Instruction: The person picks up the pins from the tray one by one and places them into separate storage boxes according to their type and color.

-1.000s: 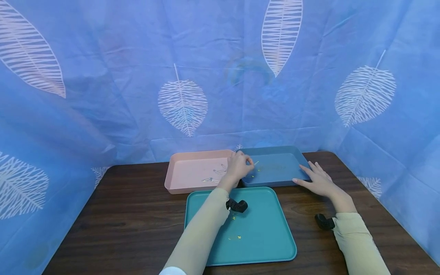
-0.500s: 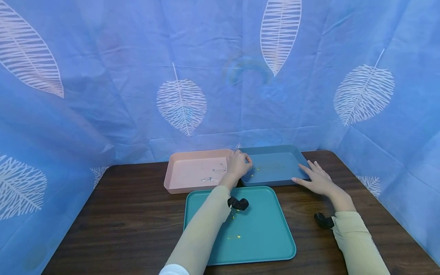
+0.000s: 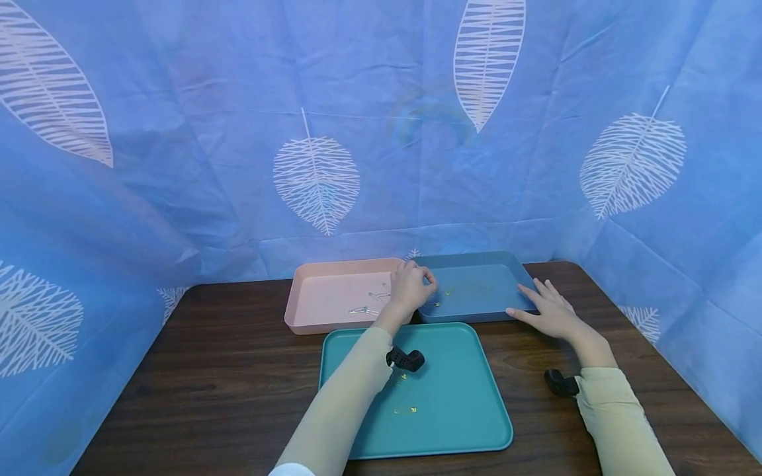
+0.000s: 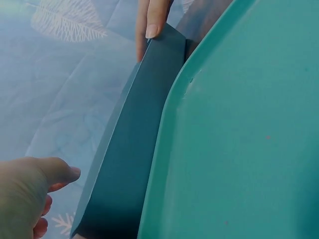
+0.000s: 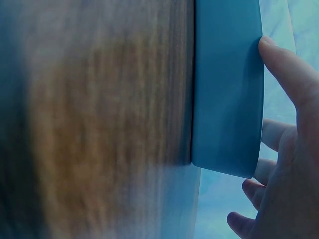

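Note:
My left hand (image 3: 409, 289) hovers over the left end of the blue tray (image 3: 482, 277), beside the pink tray (image 3: 327, 307). Its thumb and fingers curl together; no pin shows between them, and in the left wrist view the hand (image 4: 30, 194) stands apart from the tray wall (image 4: 129, 129). Small gold safety pins (image 3: 437, 304) lie in the blue tray near it. Silver safety pins (image 3: 362, 310) lie in the pink tray. At the blue tray's right front corner my right hand (image 3: 550, 311) spreads its fingers, the thumb (image 5: 279, 59) touching the rim.
A teal tray (image 3: 458, 410) lies in front on the dark wood table (image 3: 226, 383), with gold safety pins (image 3: 406, 410) in it. My left forearm crosses its left part. A blue patterned curtain (image 3: 381, 178) hangs behind and at both sides.
A gold pin that stuck out from my left fingertips one second ago no longer shows there. My left hand has shifted slightly left. The right hand stays at the blue tray's rim.

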Tool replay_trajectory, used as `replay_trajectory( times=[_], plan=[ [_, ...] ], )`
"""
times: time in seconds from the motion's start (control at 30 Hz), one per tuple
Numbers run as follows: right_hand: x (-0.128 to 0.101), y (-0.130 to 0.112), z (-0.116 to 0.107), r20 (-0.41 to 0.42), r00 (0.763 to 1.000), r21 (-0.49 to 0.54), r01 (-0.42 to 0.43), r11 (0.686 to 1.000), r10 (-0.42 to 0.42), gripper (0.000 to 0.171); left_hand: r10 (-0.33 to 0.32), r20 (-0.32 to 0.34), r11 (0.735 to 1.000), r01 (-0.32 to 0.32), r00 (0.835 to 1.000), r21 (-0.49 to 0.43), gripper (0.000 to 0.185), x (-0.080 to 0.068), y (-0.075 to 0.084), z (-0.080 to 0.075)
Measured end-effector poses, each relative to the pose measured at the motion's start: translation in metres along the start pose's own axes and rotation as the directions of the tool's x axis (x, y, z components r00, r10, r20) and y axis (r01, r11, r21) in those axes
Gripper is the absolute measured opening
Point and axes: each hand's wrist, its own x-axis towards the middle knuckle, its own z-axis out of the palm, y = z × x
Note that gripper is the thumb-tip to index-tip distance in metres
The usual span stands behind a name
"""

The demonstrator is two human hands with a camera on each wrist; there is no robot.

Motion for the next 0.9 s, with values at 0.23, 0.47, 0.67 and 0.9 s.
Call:
replay_trajectory(
  times=[0.23,0.47,0.67,0.9],
  plan=[
    [0.002,0.001,0.0,0.009,1.0,-0.006,-0.011,1.0,0.011,0.089,0.023,-0.012,0.999,-0.023,1.0,-0.023,0.009,-0.01,-0.001,-0.01],
    [0.001,0.001,0.001,0.009,1.0,-0.011,-0.014,1.0,0.014,0.09,0.06,-0.028,0.998,-0.06,0.998,-0.017,0.01,-0.02,-0.002,-0.019],
    [0.001,-0.001,-0.001,0.032,0.999,-0.036,-0.019,0.999,0.02,0.088,0.095,-0.036,0.995,-0.095,0.995,0.002,0.011,-0.032,-0.004,-0.027],
    [0.003,0.0,0.0,0.033,0.999,-0.034,-0.025,0.999,0.027,0.089,0.147,-0.032,0.988,-0.146,0.989,0.039,0.01,-0.047,-0.005,-0.042]
  ],
)
